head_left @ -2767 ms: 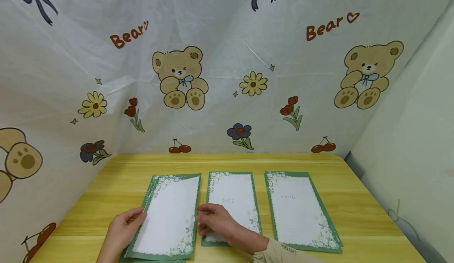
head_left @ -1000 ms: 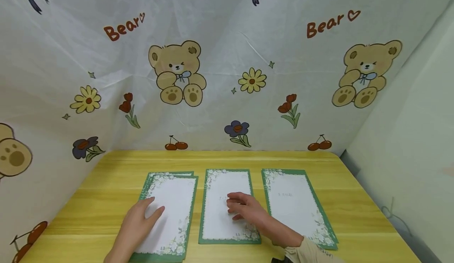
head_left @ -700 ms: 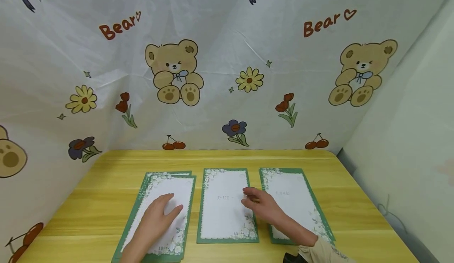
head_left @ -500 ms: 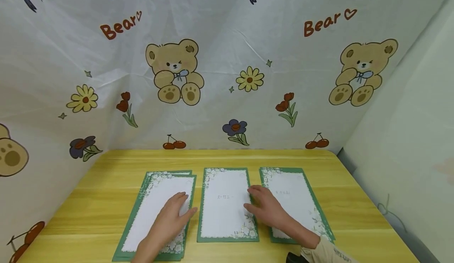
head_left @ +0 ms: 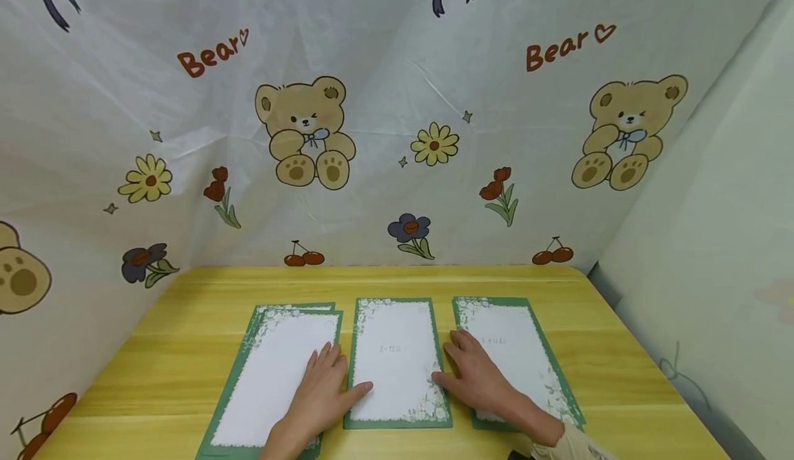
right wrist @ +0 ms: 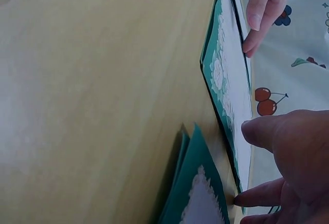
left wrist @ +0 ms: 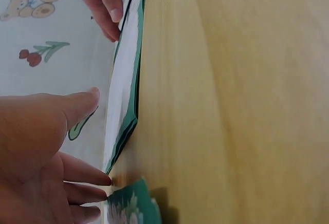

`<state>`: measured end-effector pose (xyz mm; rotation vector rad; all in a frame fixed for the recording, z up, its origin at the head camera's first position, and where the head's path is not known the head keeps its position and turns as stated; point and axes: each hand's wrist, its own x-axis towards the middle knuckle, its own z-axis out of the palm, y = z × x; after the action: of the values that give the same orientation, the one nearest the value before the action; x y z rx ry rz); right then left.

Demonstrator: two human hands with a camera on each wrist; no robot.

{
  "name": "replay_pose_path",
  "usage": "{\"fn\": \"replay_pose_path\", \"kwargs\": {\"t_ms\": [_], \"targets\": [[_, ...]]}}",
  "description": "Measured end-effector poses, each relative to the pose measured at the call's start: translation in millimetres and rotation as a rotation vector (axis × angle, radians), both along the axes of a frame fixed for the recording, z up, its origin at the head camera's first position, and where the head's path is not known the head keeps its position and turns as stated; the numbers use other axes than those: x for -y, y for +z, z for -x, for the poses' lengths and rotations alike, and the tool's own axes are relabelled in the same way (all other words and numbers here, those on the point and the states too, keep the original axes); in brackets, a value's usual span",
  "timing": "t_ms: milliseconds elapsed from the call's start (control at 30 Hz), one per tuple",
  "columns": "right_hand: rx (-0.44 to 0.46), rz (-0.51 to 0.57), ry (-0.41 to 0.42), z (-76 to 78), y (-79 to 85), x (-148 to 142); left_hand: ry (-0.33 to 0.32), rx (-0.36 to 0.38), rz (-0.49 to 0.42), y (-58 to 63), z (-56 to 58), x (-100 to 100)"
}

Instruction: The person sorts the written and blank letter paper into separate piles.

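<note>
Three piles of green-bordered, flower-printed paper lie in a row: the left pile [head_left: 273, 377], the middle pile [head_left: 393, 391] and the right pile [head_left: 527, 370]. My left hand [head_left: 316, 398] lies between the left and middle piles, fingers straight over the left pile's right side and thumb reaching over the middle pile's left edge. On the opposite side, my right hand [head_left: 476, 375] has its thumb at the middle pile's right edge, its fingers beside the right pile. In the left wrist view the middle pile [left wrist: 123, 80] shows edge-on, several sheets thick. Neither hand pinches paper.
The wood-grain table [head_left: 397, 281] ends at a white cloth [head_left: 378, 191] printed with bears and flowers. A pale wall [head_left: 719, 253] stands to the right, with a thin cable [head_left: 685, 377] near it. Faint handwriting marks the middle and right top sheets.
Both hands have let go of the left pile's top sheet, which now lies flat. The left hand has moved right towards the middle pile; the right hand has crossed to that pile's right side.
</note>
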<state>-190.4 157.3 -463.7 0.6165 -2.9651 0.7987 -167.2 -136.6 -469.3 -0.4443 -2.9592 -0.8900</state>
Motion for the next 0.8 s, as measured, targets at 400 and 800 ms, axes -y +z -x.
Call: {"fn": "replay_pose_path", "kwargs": {"t_ms": [400,800], "targets": [[0.049,0.075,0.038,-4.0,-0.1,2.5,0.014,0.0,-0.005,-1.2,1.7,-7.8],[0.08,0.103,0.038,-4.4,-3.8,6.5,0.008,0.001,-0.027,-1.9,0.7,-10.0]]}}
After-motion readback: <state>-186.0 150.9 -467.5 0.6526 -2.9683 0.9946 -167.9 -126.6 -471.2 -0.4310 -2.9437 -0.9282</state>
